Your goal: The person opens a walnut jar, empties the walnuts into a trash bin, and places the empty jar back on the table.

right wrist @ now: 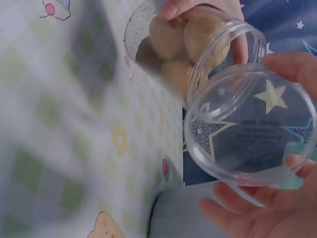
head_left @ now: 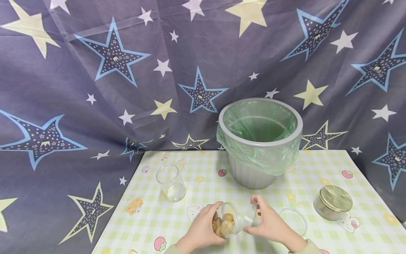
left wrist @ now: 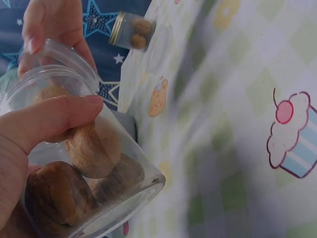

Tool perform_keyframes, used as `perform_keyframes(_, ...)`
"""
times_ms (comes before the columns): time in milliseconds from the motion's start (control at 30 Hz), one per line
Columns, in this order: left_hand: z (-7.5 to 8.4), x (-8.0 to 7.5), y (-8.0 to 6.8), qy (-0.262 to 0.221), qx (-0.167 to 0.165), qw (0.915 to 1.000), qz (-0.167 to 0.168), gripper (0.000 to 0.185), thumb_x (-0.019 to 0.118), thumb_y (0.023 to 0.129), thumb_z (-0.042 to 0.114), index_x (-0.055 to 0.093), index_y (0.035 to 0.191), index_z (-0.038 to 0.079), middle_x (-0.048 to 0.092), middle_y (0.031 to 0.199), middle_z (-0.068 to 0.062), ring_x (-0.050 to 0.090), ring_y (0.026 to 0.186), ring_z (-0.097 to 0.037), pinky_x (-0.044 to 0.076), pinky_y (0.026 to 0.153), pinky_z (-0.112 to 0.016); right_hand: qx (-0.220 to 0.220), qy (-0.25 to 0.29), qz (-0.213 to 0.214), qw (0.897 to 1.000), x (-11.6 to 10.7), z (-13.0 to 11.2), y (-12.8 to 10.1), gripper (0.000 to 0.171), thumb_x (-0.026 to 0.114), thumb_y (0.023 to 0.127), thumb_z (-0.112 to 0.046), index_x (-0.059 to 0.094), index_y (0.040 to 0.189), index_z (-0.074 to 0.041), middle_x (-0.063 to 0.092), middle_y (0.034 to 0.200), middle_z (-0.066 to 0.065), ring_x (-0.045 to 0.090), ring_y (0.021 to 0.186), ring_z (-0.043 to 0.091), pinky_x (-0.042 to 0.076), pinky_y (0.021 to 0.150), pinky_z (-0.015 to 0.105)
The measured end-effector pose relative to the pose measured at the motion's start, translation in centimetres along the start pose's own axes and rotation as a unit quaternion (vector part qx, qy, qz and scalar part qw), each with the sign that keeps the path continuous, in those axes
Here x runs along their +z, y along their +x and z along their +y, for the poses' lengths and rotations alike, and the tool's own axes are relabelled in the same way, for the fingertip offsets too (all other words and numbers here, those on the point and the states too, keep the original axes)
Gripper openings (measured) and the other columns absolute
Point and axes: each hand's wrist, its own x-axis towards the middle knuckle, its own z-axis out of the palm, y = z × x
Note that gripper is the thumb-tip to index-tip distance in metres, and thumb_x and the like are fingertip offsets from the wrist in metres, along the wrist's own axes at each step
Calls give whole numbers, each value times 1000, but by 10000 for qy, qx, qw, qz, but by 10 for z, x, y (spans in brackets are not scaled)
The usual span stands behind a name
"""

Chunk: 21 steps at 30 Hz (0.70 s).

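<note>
Head view: the person's left hand is wrapped around a clear, cylindrical plastic jar containing brown, rounded, walnut-like pieces. The jar is tilted, mouth toward the right hand; contact with the bench cannot be confirmed. Right-hand grip: thumb and fingers grasp the edge of a clear, round plastic lid, positioned just beside the jar mouth; whether the rims touch cannot be determined. On the bench, a clear, open-topped cylindrical container stands at left, and a grey, ribbed bin with a green plastic liner stands at rear. At right, a clear, flat circular piece lies near a clear, gold-lidded jar.
</note>
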Motion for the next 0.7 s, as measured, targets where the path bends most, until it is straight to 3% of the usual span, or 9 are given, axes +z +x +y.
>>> perform_keyframes(300,-13,-7,-6,-235,-375,9989,166,102,90,57,26,35,140,6,53,125,-17,54,109,-31,48,90,-57,111,-55,199,9997,4,26,-4,73,87,61,-22,42,113,2,53,122,25,49,114,51,40,90,68)
perform_keyframes(533,-22,-11,-10,-531,-694,9956,352,102,90,56,25,35,140,5,52,127,-15,53,111,-35,47,90,-59,726,-270,32,9970,16,50,-6,79,89,55,-25,45,116,0,54,123,22,52,110,43,46,88,62)
perform_keyframes(700,-25,-12,-13,-611,-715,9946,440,103,90,56,25,35,140,3,52,126,-17,52,111,-37,47,89,-61,1020,-356,-6,9941,25,63,-8,83,90,54,-26,46,119,0,54,123,18,50,111,39,45,90,61)
